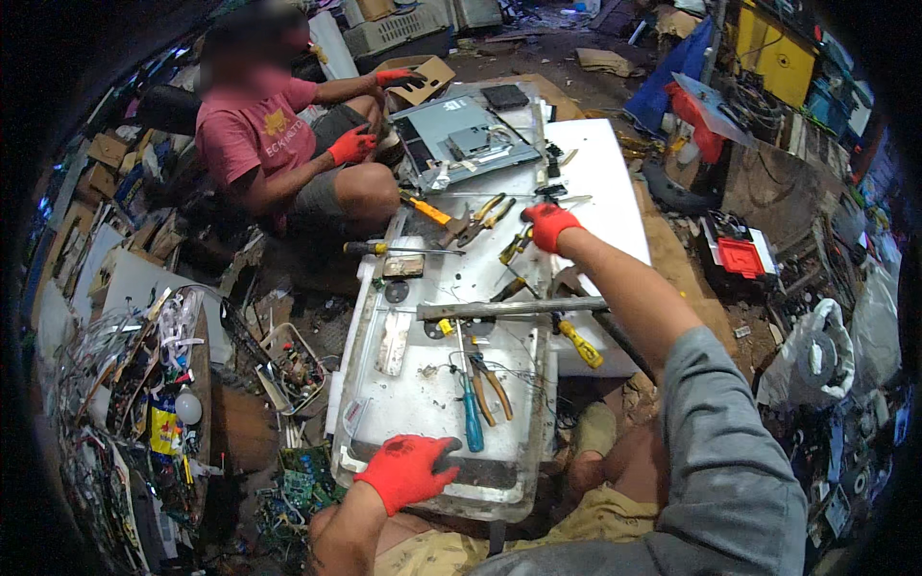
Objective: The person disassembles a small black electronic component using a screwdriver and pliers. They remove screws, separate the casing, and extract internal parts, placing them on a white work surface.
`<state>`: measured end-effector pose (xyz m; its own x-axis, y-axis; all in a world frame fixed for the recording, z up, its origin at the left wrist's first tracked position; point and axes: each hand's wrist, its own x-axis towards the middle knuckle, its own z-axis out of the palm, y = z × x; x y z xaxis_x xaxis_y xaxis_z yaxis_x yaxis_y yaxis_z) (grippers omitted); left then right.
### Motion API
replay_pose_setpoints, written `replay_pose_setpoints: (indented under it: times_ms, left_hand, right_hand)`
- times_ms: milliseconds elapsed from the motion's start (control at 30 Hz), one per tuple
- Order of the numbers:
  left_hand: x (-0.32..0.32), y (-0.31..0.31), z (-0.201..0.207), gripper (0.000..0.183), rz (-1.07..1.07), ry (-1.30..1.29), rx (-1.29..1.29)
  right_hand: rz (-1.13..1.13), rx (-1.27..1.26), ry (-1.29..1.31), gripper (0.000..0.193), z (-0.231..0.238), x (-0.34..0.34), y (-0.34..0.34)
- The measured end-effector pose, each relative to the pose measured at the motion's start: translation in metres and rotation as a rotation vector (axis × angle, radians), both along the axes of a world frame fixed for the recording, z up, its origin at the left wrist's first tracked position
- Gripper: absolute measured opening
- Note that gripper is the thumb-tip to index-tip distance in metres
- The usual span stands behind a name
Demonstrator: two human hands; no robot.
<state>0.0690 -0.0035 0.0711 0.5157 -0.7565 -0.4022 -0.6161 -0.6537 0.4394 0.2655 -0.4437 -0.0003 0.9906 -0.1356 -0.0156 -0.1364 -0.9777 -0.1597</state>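
The white panel (423,403) lies flat across the person's lap and the low work surface, its near edge toward the body and its far end running up toward the co-worker. The left hand (408,470), in a red glove, rests palm down on the panel's near edge, fingers curled over the dark strip there, so it pins the panel and grasps no tool. The right hand (550,227), also in a red glove, is stretched far out over the panel's upper end, fingers closed down among the yellow-handled pliers (514,248); whether it has hold of 1 of them I cannot tell. Judging from this, the reach is long, so the left hand should press firmly to stop the panel tipping, and the forearm should stay clear of the grey metal bar (509,308) lying across the panel. Nearer lie a blue-handled screwdriver (473,422), orange-handled pliers (496,392) and a yellow-handled screwdriver (580,344). Beyond, a co-worker (279,144) in a pink shirt and red gloves sits beside a grey chassis (461,139).
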Motion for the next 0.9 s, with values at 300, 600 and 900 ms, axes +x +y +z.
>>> replay_pose_setpoints:
  times_ms: [300, 600, 900]
  left_hand:
    - [0.004, 0.013, 0.016, 0.053, 0.012, -0.045, 0.011]
    - [0.01, 0.019, 0.011, 0.049, 0.033, -0.122, -0.078]
    - [0.006, 0.019, 0.016, 0.038, 0.111, -0.148, -0.19]
  right_hand:
    - [-0.064, -0.14, -0.012, 0.049, -0.064, 0.058, -0.032]
    - [-0.308, 0.415, -0.261, 0.037, -0.034, 0.038, -0.066]
    - [-0.231, -0.386, 0.114, 0.048, 0.047, -0.025, -0.04]
